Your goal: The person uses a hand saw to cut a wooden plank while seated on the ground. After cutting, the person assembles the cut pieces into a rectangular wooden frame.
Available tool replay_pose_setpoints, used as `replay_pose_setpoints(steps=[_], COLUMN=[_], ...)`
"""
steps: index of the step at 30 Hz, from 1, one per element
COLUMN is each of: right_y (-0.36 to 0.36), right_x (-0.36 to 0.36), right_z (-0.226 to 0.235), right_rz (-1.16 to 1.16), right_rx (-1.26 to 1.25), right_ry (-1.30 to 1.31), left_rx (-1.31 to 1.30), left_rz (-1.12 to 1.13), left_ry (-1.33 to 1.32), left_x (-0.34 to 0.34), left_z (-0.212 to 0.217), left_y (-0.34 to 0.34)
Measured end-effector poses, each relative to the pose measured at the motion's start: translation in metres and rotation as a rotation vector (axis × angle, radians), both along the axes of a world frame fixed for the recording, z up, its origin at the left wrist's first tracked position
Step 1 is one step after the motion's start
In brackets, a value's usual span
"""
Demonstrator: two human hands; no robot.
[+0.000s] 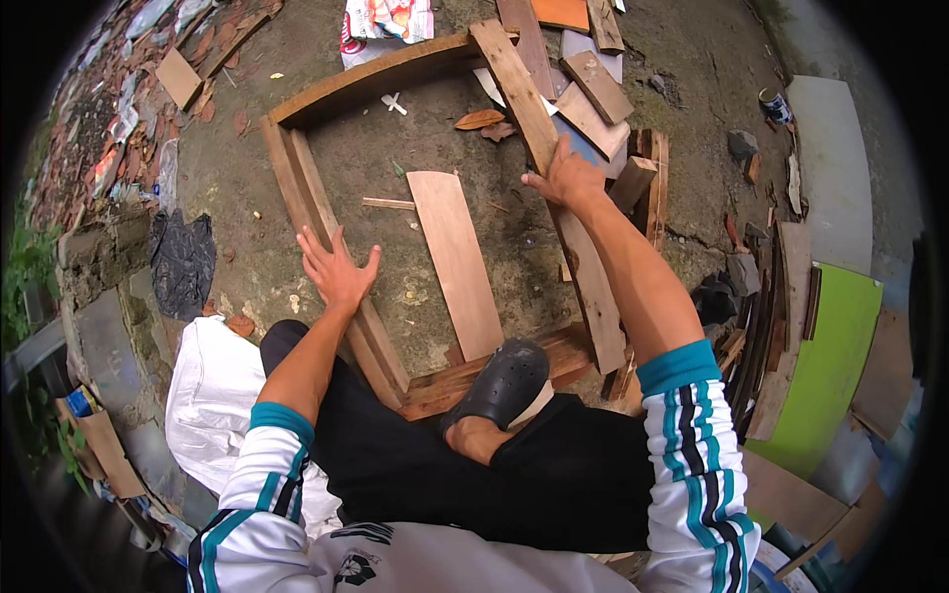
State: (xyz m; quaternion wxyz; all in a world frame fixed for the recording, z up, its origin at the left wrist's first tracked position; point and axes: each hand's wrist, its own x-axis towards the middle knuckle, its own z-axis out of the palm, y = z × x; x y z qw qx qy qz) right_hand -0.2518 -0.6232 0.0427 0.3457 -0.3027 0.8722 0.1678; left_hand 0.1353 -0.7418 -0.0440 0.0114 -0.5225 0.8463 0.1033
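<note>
On a rough, stained patch of ground, a four-sided wooden frame [376,73] lies between a seated person's hands, directly before the knees. The left hand [336,272] is spread, fingers apart and gripping nothing, over the left rail [307,188]; whether the palm touches it cannot be told. The right hand [568,180] rests on the right board [583,267], thumb across its upper face; other fingers are partly hidden, so how firmly it grips is unclear. A black clog [509,381] covers part of the near rail [435,393]. Inside the frame lie a pale wood panel [457,262], a thin stick [388,204] and a brown leaf [478,120]. Wood offcuts [598,89] are heaped beyond the right board, near a printed packet [388,20] at the far side. Farther out, a black plastic bag [181,265] and white sack [210,395] sit at left, a lime-green panel [830,366] at right.
</note>
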Motion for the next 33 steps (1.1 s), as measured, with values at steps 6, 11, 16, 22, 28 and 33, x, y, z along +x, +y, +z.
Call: replay_pose_setpoints(steps=[6, 11, 16, 22, 28, 33], right_y=[-0.045, -0.026, -0.027, -0.022, -0.010, -0.003], right_x=[-0.005, -0.018, -0.023, -0.023, -0.017, -0.005], right_z=[-0.022, -0.042, -0.056, -0.053, -0.058, -0.033], right_rz=[-0.178, -0.137, -0.127, -0.098, -0.064, -0.133], right_rx=[0.153, -0.026, -0.085, -0.136, -0.196, -0.234], right_ry=[0.014, -0.026, -0.033, -0.051, 0.026, 0.109], left_rx=[-0.031, 0.156, 0.610, 0.348, 0.149, 0.386], left_rz=[-0.025, -0.015, 0.194, -0.227, -0.436, -0.639], left_ry=[-0.142, -0.377, -0.732, -0.502, -0.151, -0.071], left_x=[-0.012, -0.025, -0.121, -0.256, -0.346, -0.418], left_z=[-0.005, 0.008, 0.067, 0.087, 0.052, -0.012], left_y=[-0.004, -0.009, -0.061, -0.175, -0.209, -0.245])
